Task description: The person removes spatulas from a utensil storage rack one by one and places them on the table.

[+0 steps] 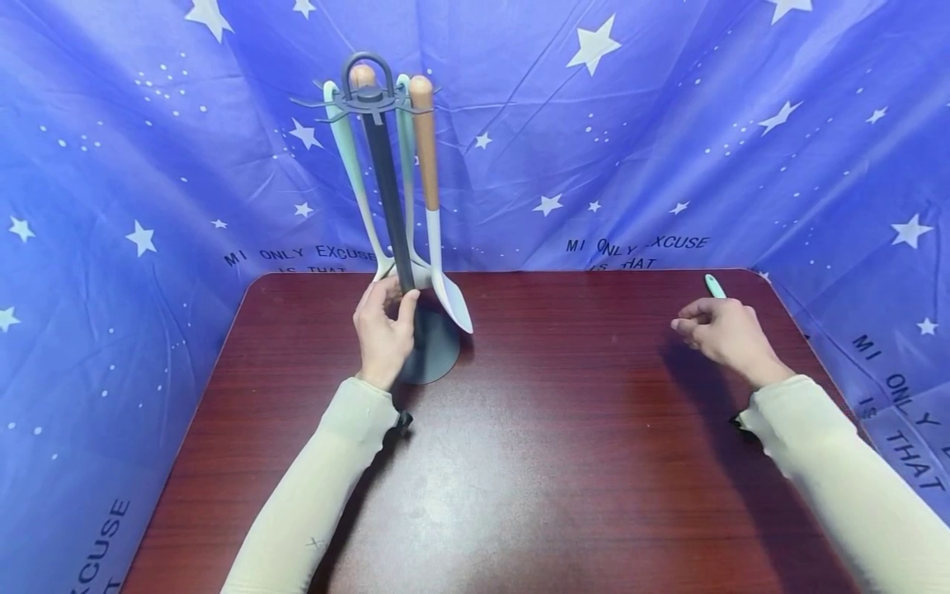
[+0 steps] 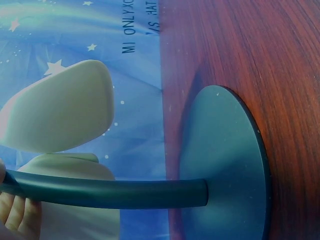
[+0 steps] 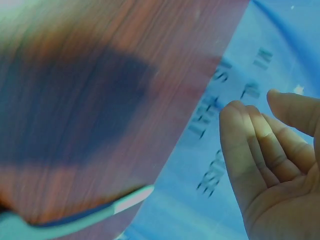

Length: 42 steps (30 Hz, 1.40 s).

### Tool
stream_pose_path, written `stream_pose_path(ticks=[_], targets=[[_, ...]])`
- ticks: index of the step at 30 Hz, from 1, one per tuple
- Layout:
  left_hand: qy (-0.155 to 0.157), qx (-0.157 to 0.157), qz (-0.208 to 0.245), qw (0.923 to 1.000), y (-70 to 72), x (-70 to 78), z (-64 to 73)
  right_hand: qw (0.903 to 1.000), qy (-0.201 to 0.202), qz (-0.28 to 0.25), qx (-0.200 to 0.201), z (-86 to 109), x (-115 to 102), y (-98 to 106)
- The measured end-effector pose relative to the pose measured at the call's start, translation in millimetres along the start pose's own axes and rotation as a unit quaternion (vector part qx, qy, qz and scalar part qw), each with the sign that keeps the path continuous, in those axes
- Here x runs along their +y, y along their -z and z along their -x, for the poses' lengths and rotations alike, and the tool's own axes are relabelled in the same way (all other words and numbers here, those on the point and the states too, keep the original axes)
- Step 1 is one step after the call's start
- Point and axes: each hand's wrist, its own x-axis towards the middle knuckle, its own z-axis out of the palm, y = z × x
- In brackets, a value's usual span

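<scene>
1. While the left hand (image 1: 382, 338) grips the dark rack (image 1: 391, 198) low on its pole, at the far left of the table (image 1: 557, 429), the right hand (image 1: 727, 334) is at the far right, fingers loosely bent, nothing seen in its hold. Head view: four utensils hang on the rack, two with mint handles (image 1: 349, 157) and two with wooden handles (image 1: 426, 157). One loose utensil (image 1: 714, 285) lies at the far right, mostly hidden by the right hand. Judged from this, four are up and one is left off the rack.

2. Left wrist view: thumb and fingers lie on opposite sides of the pole, confirming the hold. The round base (image 2: 225, 140) is seen close, resting on the table. Pale utensil heads (image 2: 65, 110) show beside and behind the pole; hooks and handle tops are out of frame.

3. Right wrist view: palm side visible, thumb well apart from the fingers, no object between them. Much more of the loose utensil's mint length shows than from the head; its working end is out of frame, type undetermined.
</scene>
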Motion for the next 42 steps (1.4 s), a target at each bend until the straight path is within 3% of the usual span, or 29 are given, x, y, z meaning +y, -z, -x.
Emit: stream_pose_path(ticks=[9, 26, 42], targets=[[0.003, 0.001, -0.002, 1.0000, 1.4, -1.1, 0.7, 0.9984, 0.038, -0.041, 0.007, -17.9, -39.6, -24.6], [0.000, 0.002, 0.005, 1.0000, 0.8, 2.7, -0.2, 0.9935, 0.040, -0.105, -0.017, -41.1, -106.6, -54.3], [0.000, 0.000, 0.003, 1.0000, 0.7, 3.0, -1.2, 0.9822, 0.041, -0.182, -0.026, -50.0, -148.5, -74.3]])
